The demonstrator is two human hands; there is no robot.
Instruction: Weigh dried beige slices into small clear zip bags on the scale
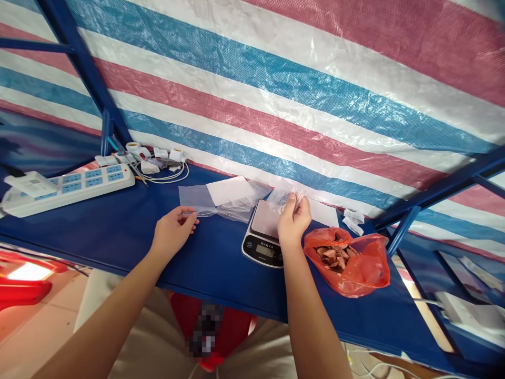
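Observation:
My right hand is closed on a clear plastic bag, pinched between thumb and fingers over a kitchen scale. The scale has a black-and-white body and a lit display whose digits I cannot read clearly. My left hand is at the lower left corner of a pile of clear plastic bags, fingers loosely curled and slightly apart, with nothing visible in them. A white paper piece lies on that pile. Right of the scale, an open red plastic bag contains reddish-brown chips.
On the blue table, a white power strip and a tangle of chargers and cables occupy the left. Another white sheet and crumpled white scraps lie at the back right. A striped tarp hangs behind.

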